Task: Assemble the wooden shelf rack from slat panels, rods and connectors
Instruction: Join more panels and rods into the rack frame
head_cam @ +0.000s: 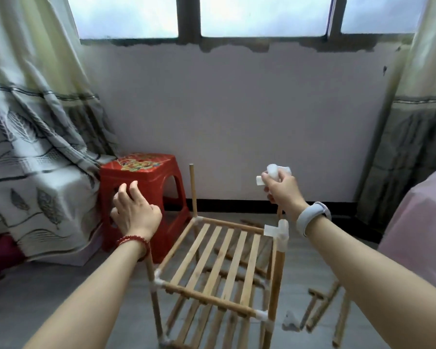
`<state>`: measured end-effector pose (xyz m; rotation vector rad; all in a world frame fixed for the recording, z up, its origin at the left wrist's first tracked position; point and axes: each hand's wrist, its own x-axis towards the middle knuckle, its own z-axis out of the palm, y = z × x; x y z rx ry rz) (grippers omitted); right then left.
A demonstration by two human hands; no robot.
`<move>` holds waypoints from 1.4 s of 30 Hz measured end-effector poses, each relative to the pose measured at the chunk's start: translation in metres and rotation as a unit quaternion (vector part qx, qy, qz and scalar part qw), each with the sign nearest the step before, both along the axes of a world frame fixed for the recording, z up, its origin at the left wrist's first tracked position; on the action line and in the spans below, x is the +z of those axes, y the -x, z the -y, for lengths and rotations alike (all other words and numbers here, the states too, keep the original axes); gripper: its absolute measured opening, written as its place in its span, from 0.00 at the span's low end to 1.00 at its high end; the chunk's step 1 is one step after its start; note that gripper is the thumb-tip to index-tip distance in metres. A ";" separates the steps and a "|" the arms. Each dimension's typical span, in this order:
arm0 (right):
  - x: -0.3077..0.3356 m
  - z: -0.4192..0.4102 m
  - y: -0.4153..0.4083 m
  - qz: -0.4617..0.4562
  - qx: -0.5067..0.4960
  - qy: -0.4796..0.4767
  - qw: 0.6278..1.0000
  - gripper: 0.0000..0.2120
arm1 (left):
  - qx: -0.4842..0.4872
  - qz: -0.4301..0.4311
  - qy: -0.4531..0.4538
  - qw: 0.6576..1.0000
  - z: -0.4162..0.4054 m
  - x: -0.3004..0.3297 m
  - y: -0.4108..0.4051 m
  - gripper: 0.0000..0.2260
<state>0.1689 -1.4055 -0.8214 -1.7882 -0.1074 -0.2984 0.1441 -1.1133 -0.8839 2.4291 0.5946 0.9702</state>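
Over on the left a patterned curtain (35,137) spills onto the floor beside a red plastic stool (146,187). The left hand (134,210) hangs in the air in front of that stool, fingers spread and loose, gripping nothing. It is just left of the rack's far-left upright rod (193,190), whose bare tip stands well above the top tier.

The wooden shelf rack (212,268) stands on the floor in the middle. Its top slat panel (217,255) sits level in white connectors at the corners, and a lower tier shows through the slats.

To the right, the right hand (282,190) is raised above the rack's far-right corner. Its grip is closed on a white plastic connector (275,173), pinched between fingertips and thumb with one socket pointing left. Almost directly below it, a short stub of rod (279,212) pokes up from the far-right corner connector (278,230); the hand covers most of that stub.

By my reckoning the coming move turns on that vertical line. The rod's long axis runs straight up, the held connector lies above it, and the right hand is far nearer than the left. So a socket must face down and come squarely onto the tip.

On the floor at the near right lie loose rods (325,306) and a spare white connector (291,321).
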 end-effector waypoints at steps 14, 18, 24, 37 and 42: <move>-0.042 -0.102 0.030 0.018 0.243 0.071 0.967 0.08 | -0.254 0.024 0.189 0.948 0.001 -0.043 0.056 0.05; -0.047 -0.110 0.043 0.052 0.306 0.113 0.944 0.18 | -0.356 0.007 0.204 0.912 0.023 -0.051 0.089 0.07; -0.040 -0.119 0.055 0.142 0.323 0.236 0.905 0.14 | -0.367 -0.006 0.275 0.889 0.031 -0.052 0.099 0.07; -0.048 -0.121 0.039 0.131 0.386 0.356 0.841 0.36 | -0.397 -0.006 0.429 0.811 0.026 -0.023 0.104 0.21; -0.075 -0.093 0.032 0.050 0.242 0.179 0.952 0.25 | -0.370 0.049 0.286 0.883 0.041 -0.008 0.086 0.12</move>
